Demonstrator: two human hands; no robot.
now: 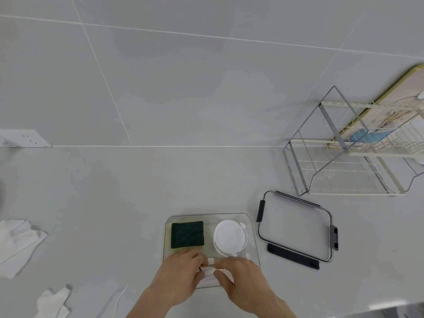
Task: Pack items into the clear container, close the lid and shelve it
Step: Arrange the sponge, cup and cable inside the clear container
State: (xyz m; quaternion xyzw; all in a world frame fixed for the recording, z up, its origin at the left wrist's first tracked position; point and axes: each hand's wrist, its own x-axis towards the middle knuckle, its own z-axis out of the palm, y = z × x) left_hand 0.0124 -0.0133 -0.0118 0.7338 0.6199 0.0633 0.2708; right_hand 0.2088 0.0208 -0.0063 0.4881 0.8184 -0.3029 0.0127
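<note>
A clear container is sitting on the pale worktop at lower centre of the frame, its lid off. Inside it, a green-topped sponge is lying in the upper left part and a round white tub with its cap on is standing just right of it, the two apart. Both hands are reaching into the near end of the container: the left hand and the right hand are together pinching a small white item between their fingertips, each hand closing on it from its own side; what the item is cannot be told. The clear lid, with dark clips along its edges, is lying flat on the worktop just right of the container. A wire shelf rack is standing at the right of the frame, well apart. Crumpled white cloths are lying at lower left
</note>
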